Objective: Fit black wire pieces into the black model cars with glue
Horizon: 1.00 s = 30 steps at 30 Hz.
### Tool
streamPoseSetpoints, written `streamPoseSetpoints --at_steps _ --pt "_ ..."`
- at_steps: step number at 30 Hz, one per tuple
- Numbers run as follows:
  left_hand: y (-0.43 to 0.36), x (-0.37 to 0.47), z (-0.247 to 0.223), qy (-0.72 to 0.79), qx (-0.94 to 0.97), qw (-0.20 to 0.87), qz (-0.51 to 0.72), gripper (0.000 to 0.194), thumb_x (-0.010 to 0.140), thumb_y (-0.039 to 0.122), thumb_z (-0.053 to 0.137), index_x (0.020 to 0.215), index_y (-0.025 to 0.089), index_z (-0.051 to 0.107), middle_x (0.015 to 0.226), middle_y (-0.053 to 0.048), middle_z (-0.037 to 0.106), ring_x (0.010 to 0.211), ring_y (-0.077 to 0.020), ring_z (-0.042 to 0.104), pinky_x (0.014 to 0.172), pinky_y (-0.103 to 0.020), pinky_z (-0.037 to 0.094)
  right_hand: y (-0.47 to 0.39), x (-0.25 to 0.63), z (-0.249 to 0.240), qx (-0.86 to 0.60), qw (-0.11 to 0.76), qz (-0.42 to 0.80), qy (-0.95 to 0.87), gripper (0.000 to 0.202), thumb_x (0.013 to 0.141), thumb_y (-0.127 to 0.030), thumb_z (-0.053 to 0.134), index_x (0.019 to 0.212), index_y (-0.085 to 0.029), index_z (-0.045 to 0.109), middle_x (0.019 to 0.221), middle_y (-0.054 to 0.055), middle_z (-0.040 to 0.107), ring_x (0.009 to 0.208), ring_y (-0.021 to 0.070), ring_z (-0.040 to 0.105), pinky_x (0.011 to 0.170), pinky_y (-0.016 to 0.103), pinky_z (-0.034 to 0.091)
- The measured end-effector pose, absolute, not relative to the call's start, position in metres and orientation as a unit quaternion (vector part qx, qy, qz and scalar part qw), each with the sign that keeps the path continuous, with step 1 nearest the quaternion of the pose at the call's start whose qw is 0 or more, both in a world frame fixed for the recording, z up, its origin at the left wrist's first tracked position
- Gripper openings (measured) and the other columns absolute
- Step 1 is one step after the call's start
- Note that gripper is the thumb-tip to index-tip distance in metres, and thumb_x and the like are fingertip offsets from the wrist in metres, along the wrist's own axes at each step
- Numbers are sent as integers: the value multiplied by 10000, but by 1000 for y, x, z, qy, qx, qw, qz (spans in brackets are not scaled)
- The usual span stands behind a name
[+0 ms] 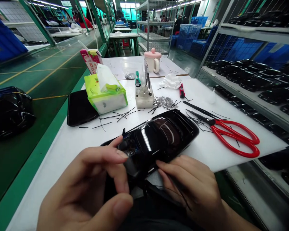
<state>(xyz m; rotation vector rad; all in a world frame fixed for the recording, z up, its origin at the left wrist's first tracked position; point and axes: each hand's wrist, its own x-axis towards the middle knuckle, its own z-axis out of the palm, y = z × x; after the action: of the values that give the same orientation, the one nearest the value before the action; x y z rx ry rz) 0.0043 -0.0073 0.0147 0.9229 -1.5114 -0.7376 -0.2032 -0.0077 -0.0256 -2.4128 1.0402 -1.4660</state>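
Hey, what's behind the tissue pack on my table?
A pink carton shows behind the tissue pack. The pack covers the carton's base and whatever else may sit there.

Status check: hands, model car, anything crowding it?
Left hand open, by black model car. Right hand at car's near side, gripping thin dark item. Red-handled scissors and loose black strips close by.

White counter (80, 139) has a bare strip along its left front edge; tissue pack (108, 94), clear holder (144, 98) and red-handled scissors (233, 134) block reaching farther across.
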Motion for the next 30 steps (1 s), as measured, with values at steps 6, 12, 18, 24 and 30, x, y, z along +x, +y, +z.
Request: streamPoseSetpoints --at_steps 6,12,18,24,30 --pt "-8 -3 10 -551 424 657 -290 308 717 559 870 877 322 755 411 113 434 404 -117 392 1082 -328 535 -11 -206 -22 -818 102 -450 342 139 929 -53 609 999 -99 721 658 19 667 555 136 575 523 276 436" --pt "-6 -17 14 -454 445 718 -284 290 718 503 877 747 279 695 399 118 395 413 -103 353 1021 -297 574 -12 -209 -16 -832 119 -419 344 139 963 -112 593 991 -128 728 650 4 671 545 138 595 543 277 439" --pt "-8 -23 20 -418 474 725 -273 117 774 331 757 756 274 656 419 106 355 435 -112 387 986 -369 613 -11 -211 -15 -832 134 -414 343 169 961 -111 590 1021 -112 748 673 7 734 527 137 644 542 276 441" --pt "-20 -30 44 -415 565 624 -345 221 715 413 771 855 266 683 473 72 388 548 -172 546 869 -470 654 -10 -210 -16 -830 124 -416 351 161 954 -118 591 984 -135 749 636 -4 722 480 117 617 508 258 423" --pt "-5 -22 44 -461 569 593 -336 217 771 448 759 848 259 687 501 59 466 553 -174 577 812 -405 649 -12 -208 -14 -820 171 -393 378 186 960 -154 577 968 -142 763 623 15 724 487 123 655 517 240 423"
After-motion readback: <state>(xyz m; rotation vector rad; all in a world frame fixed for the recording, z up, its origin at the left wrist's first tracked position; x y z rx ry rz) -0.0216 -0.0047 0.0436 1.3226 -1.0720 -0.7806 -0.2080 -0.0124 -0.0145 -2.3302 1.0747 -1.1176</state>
